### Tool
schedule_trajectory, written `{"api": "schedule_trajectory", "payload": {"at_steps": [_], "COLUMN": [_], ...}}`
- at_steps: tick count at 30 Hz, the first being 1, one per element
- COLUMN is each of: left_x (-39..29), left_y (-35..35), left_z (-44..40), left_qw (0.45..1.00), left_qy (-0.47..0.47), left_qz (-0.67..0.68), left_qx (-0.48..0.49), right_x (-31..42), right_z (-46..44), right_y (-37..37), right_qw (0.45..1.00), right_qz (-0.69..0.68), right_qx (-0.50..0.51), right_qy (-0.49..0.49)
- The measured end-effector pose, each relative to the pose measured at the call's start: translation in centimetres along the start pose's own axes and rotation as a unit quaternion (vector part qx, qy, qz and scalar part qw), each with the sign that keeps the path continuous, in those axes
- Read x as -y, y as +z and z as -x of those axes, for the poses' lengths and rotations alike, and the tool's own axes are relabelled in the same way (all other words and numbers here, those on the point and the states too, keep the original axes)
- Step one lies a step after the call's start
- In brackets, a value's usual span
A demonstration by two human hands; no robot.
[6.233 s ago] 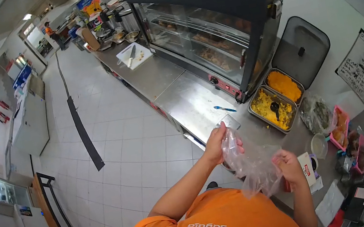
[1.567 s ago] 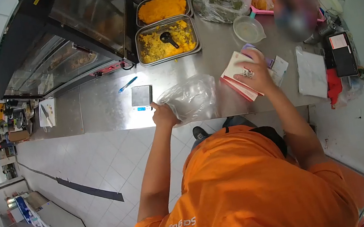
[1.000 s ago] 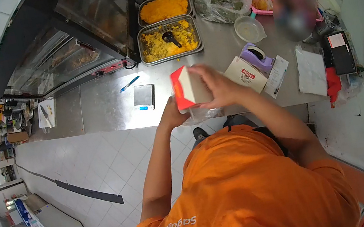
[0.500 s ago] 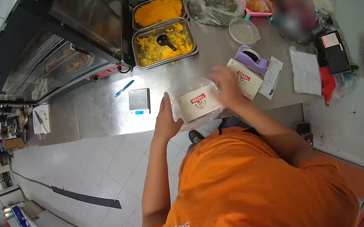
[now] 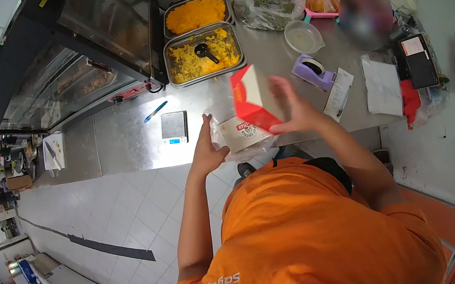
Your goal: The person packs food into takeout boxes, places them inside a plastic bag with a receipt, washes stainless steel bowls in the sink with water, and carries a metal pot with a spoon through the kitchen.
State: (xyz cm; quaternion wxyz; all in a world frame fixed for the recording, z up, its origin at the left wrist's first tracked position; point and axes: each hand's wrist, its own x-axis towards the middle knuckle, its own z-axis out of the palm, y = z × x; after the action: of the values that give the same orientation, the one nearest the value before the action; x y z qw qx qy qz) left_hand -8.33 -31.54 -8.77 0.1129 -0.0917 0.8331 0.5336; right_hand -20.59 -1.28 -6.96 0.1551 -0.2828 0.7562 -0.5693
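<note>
Left hand [image 5: 209, 152] grips the bag [image 5: 214, 121] holding one box [image 5: 242, 133]; the right hand's [image 5: 296, 107] grip holds a red box [image 5: 255, 100] above it. Right of the scale [image 5: 174, 128]: bag, both boxes, then tape dispenser [image 5: 313, 72], on the counter [image 5: 118, 136].

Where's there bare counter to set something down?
Widest: steel counter between cutting board and scale, left of the pen. Smaller: between scoop tray and tape dispenser. Crowded: where the left hand holds the bag and the right hand the box; also the right end, around the black device.
</note>
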Motion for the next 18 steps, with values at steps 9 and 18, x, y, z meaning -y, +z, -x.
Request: {"api": "schedule_trajectory", "payload": {"at_steps": [9, 18], "left_x": [1.0, -3.7], "left_y": [-3.0, 0.2], "left_z": [1.2, 1.6], "left_qw": [0.979, 0.999], "left_qy": [-0.032, -0.023], "left_qz": [0.182, -0.018], "left_qx": [0.081, 0.028], "right_x": [1.0, 2.7], "right_z": [-2.1, -1.8], "right_y": [5.2, 6.4], "right_qw": [0.958, 0.84], "right_qz": [0.21, 0.494], "right_qx": [0.186, 0.219], "right_qy": [-0.068, -0.038]}}
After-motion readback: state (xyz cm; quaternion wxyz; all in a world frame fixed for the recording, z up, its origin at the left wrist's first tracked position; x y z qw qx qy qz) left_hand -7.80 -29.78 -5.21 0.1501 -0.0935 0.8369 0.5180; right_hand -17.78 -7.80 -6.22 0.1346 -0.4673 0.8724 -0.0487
